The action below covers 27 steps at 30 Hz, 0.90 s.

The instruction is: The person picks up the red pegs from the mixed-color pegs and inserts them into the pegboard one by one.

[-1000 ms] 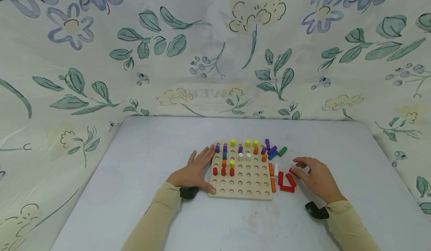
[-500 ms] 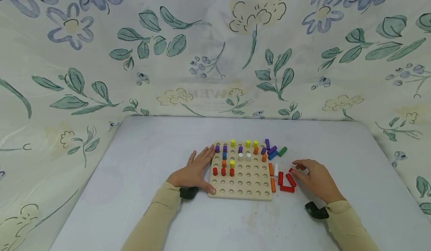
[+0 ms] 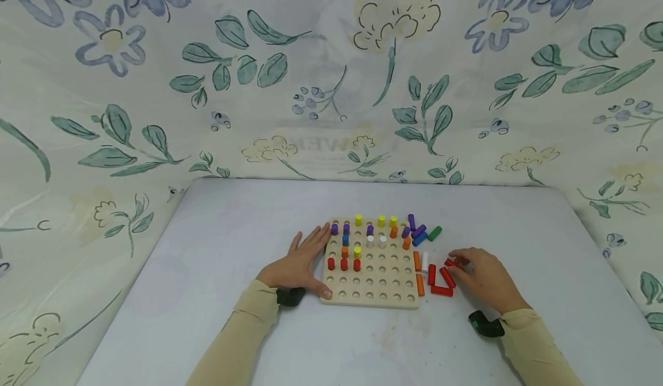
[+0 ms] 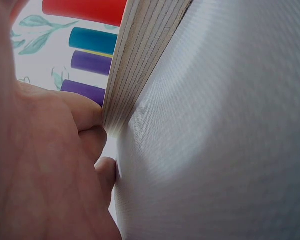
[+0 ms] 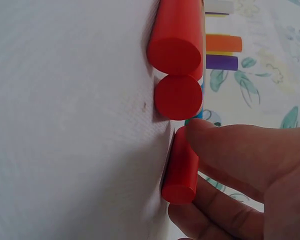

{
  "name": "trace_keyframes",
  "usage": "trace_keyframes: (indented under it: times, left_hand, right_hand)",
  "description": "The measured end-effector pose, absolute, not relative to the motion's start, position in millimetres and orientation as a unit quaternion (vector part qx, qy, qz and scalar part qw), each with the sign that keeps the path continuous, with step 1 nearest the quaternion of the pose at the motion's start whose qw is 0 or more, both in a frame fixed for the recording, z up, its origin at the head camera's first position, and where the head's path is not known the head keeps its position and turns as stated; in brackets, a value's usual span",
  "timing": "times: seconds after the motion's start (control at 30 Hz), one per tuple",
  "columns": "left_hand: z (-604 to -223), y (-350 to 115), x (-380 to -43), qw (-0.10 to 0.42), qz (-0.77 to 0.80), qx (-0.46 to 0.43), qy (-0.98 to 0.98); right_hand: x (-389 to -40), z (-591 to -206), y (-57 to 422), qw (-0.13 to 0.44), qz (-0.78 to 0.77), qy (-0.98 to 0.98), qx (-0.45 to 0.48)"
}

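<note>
A square wooden pegboard lies on the table, its holes partly filled with coloured pegs. My left hand rests against its left side, fingers spread along the edge and thumb at the near left corner. In the left wrist view, those fingers touch the layered plywood edge. To the right of the board, my right hand pinches a red peg that lies close over the table, thumb on its upper side. Several other red pegs lie just left of that hand.
Loose orange pegs and a white peg lie along the board's right edge. Purple pegs, a blue peg and a green peg are by its far right corner. A floral cloth hangs behind the table.
The right thumb and fingers have drawn in around the red peg, which now shows more between them and has turned slightly. The left hand and the board have stayed put.
</note>
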<state>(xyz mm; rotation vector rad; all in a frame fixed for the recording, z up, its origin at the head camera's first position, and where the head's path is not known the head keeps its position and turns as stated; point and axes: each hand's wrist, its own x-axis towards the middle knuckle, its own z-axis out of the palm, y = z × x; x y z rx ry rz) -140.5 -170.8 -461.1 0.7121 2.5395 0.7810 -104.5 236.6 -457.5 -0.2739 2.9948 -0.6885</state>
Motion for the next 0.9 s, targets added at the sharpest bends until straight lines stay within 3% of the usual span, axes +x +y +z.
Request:
trace_keyframes:
  times: [0.9]
  left_hand:
    - [-457.6,-171.5,-140.6,0.195,0.293,0.263,0.898]
  right_hand:
    - [-105.4,-459.7,234.7,0.023,-0.197,0.974,-0.107]
